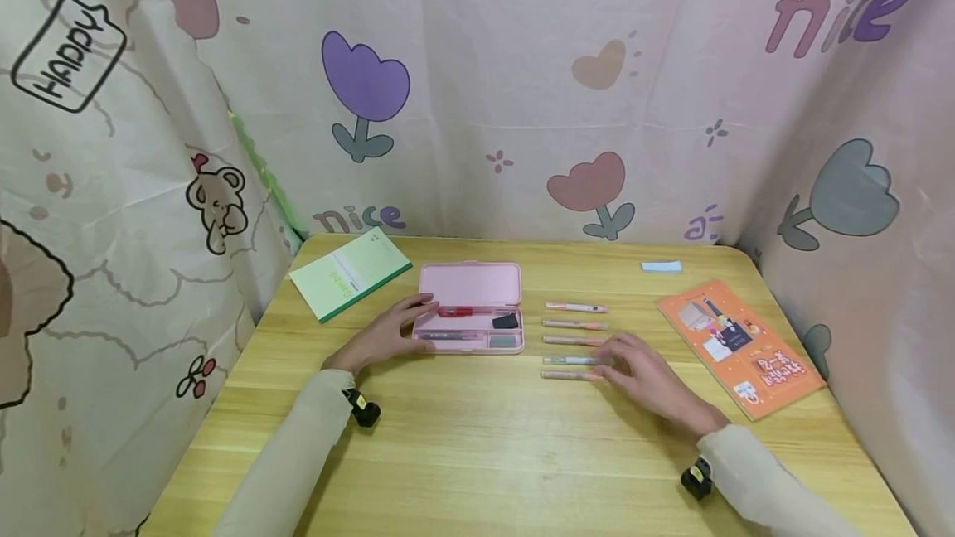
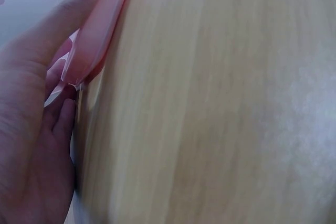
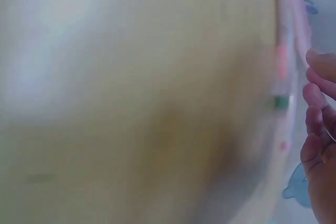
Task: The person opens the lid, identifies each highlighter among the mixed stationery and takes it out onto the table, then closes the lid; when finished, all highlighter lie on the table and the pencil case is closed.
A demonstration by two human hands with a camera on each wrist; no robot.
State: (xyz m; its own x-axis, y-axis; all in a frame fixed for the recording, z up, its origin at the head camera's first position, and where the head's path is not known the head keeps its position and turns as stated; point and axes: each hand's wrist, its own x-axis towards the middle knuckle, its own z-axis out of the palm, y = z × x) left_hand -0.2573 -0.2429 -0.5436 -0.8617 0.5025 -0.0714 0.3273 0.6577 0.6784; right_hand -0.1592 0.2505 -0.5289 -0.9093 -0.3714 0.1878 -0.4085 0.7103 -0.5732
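Observation:
A pink pencil case (image 1: 470,270) lies with its lid raised, a red pen (image 1: 457,312), a dark pen (image 1: 448,336), a black eraser (image 1: 505,321) and a grey block (image 1: 502,341) inside. My left hand (image 1: 388,334) holds the case's left end, thumb on the near side and fingers on the far side. In the left wrist view the thumb (image 2: 68,14) lies along the case wall (image 2: 97,35). Several slim pens lie in a column right of the case. My right hand (image 1: 637,367) hovers at the right ends of the lower ones, including a white-blue pen (image 1: 567,361), its fingertips loosely bent.
A green notebook (image 1: 351,272) lies at the back left. On the right is an orange booklet (image 1: 739,350), with a small light-blue pad (image 1: 661,267) behind it. Printed curtains (image 1: 477,89) stand around the wooden table (image 1: 477,454).

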